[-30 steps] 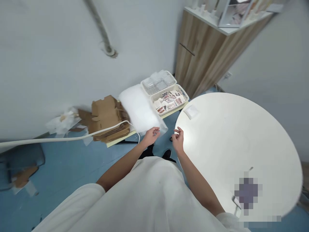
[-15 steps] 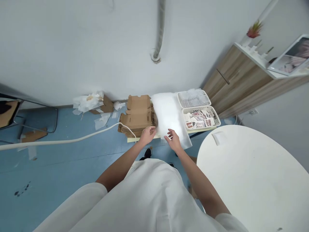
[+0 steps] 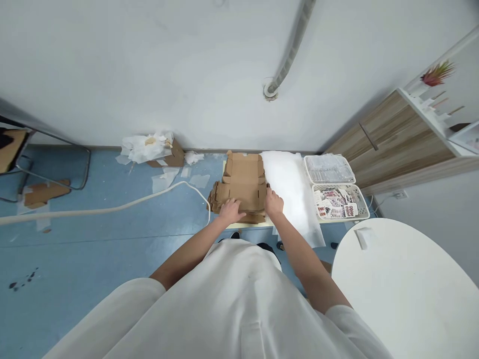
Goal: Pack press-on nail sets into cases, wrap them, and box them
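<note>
Touching the cartons (image 3: 245, 182) at front left, the left hand (image 3: 230, 212) lies splayed; the right hand (image 3: 274, 203) curls at their right edge, either grip unclear. Light, even pressure should avoid creasing them on the tabletop (image 3: 268, 224), beside the white sheet (image 3: 287, 182).

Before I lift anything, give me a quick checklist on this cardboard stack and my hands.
1. Left hand touching the cardboard stack: ok, at its near edge.
2. Right hand touching the cardboard stack: ok, at its right edge.
3. Firm grip with both hands: cannot tell from this view.
4. Cardboard stack evenly squared: not ok, it juts out raggedly at the left.
5. White cord apart from the left hand: ok, it bends down just left of it.
</note>
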A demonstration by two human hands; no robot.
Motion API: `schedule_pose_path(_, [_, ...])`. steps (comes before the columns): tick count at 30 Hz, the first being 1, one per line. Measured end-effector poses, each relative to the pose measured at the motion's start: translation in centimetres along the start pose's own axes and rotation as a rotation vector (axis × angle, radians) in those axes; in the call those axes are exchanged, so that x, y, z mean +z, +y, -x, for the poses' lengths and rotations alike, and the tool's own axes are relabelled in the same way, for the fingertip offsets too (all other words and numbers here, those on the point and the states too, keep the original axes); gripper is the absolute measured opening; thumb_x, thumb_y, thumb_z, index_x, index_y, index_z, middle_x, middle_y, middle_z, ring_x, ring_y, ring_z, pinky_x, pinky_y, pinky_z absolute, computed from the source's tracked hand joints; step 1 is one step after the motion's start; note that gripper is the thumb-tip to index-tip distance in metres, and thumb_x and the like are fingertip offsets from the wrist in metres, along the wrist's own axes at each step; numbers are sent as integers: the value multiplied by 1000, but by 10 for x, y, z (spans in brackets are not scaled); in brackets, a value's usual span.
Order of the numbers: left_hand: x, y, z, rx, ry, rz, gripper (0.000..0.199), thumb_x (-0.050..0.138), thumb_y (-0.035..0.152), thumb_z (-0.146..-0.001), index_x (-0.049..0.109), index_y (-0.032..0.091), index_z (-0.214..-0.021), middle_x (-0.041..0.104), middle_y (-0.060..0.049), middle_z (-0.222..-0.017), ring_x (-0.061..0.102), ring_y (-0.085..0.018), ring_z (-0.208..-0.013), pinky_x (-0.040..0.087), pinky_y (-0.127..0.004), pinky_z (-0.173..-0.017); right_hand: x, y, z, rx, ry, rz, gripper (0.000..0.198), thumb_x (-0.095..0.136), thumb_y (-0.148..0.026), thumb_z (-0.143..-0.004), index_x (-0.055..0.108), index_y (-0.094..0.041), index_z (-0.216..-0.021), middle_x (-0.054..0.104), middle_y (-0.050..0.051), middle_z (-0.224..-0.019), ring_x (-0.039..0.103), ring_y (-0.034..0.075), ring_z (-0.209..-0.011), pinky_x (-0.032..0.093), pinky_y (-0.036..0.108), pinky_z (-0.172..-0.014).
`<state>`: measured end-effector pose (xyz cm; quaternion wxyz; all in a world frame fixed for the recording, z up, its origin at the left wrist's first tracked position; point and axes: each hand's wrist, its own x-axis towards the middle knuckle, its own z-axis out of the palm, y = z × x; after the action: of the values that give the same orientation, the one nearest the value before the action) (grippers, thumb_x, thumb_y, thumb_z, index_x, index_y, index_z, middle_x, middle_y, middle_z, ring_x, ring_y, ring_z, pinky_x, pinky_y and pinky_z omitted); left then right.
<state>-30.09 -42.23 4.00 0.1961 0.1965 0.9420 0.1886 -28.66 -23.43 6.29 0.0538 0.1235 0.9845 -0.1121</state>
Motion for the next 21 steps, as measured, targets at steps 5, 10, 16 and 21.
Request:
schedule_pose_path(5, [-1, -7, -4, 60, -8, -24, 31, 50, 39, -82, 58, 21, -106, 57, -10, -113, 52, -27, -106, 39, -40, -86, -11, 11, -1, 51, 38, -186, 32, 39, -18, -80, 42, -17, -112, 62, 10, -90, 57, 22, -73, 40, 33, -62])
schedule_pose_path(10, [-5, -12, -10, 134, 1, -134, 31, 32, 24, -89, 63, 18, -92, 65, -9, -93, 60, -22, -89, 41, -35, -78, -10, 5, 22, -76, 303, -190, 37, 41, -31, -83, 44, -12, -115, 55, 16, -114, 50, 26, -101, 40, 38, -81])
schedule_pose_path(16, [-15, -15, -9, 192, 117, -101, 31, 31, 20, -89, 62, 16, -86, 65, -9, -84, 62, -21, -80, 40, -33, -75, 26, -17, 56, -368, -123, 22, 31, 44, -35, -86, 57, -16, -106, 62, 13, -107, 51, 26, -103, 31, 42, -94])
schedule_pose_path(21, [-24, -20, 0, 206, 345, 76, 30, 31, 23, -90, 60, 18, -91, 65, -6, -85, 60, -19, -83, 39, -34, -80, 29, -6, 48, -221, -258, -239, 51, 50, -47, -81, 50, -17, -122, 56, 13, -122, 50, 26, -111, 36, 41, -94])
